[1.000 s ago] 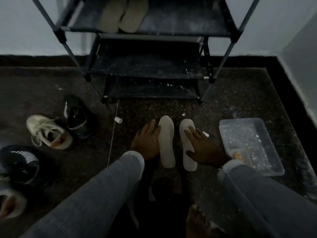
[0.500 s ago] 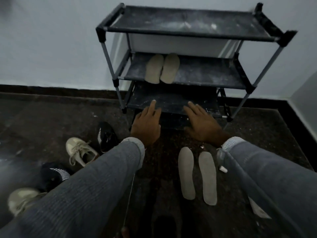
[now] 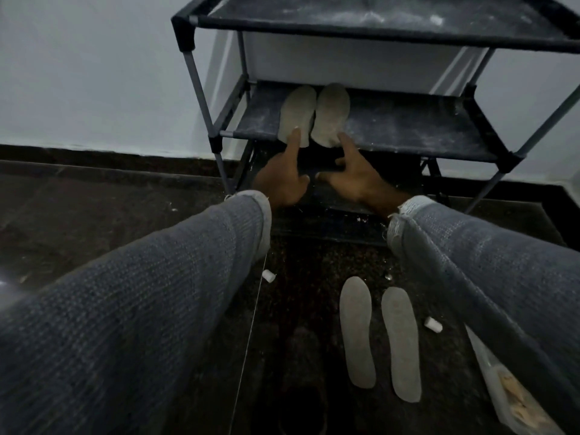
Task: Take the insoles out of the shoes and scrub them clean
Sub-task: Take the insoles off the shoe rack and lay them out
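Room: dim corner with a pale wall, a dark baseboard and a dark speckled floor [image 3: 94,221].
Shoe rack [image 3: 508,158]: dark, dusty, with grey poles, standing against the wall; it is the landmark for everything below.
Insoles on rack [image 3: 314,116]: two pale insoles side by side on the middle shelf, heels at its front edge.
Left hand [image 3: 281,180]: reaching to the rack, index finger extended with its tip on the heel of the left shelf insole; grip released, holding nothing.
Right hand [image 3: 357,180]: reaching to the rack, fingers spread, one fingertip touching the heel of the right shelf insole; grip released.
Sleeves: grey knit on both arms.
Insoles on floor [image 3: 379,337]: a second pale pair lying flat, side by side, in front of the rack.
Clear plastic tub [image 3: 502,387]: on the floor in front of the rack, right of the floor insoles, partly hidden by the right sleeve.
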Available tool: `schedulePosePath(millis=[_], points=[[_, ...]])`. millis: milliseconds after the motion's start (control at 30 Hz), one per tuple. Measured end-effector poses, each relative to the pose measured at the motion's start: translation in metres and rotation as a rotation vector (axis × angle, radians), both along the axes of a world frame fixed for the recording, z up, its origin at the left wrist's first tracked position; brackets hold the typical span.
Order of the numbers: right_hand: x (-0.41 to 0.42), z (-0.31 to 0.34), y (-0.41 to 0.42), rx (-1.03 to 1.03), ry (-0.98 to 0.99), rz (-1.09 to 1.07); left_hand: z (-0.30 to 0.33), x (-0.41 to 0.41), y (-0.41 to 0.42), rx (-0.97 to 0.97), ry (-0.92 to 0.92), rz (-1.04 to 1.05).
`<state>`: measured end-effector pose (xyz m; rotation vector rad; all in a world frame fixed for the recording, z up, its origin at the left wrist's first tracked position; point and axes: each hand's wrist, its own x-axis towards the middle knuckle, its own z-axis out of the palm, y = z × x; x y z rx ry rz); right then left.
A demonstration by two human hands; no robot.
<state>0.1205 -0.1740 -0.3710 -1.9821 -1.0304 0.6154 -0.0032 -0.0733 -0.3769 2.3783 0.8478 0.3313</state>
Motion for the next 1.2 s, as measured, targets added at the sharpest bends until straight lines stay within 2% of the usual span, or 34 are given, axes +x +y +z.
schedulePosePath(millis=[133, 300, 533, 633, 867, 1067, 1200], points=[[0.004, -0.001, 0.022, -0.024, 0.139, 0.013, 0.004, 0.007, 0.012, -0.018, 0.082, -0.008], [0.002, -0.011, 0.031, -0.005, 0.100, 0.000, -0.001, 0.003, 0.010, -0.020, 0.022, 0.049], [-0.039, -0.026, -0.014, 0.475, 0.391, -0.449, -0.023, -0.028, -0.035, -0.189, -0.102, 0.168], [-0.062, -0.034, -0.037, 0.539, 0.531, -0.589, -0.036, -0.047, -0.065, -0.229, -0.097, 0.193], [-0.107, -0.051, -0.082, 0.483, 0.783, -0.646, -0.061, -0.103, -0.125, -0.307, -0.149, 0.198], [-0.137, -0.090, -0.120, 0.398, 0.860, -0.684, -0.111, -0.148, -0.165, -0.329, -0.103, 0.212], [-0.161, -0.133, -0.144, 0.253, 0.891, -0.743, -0.152, -0.174, -0.197, -0.367, -0.036, 0.249]])
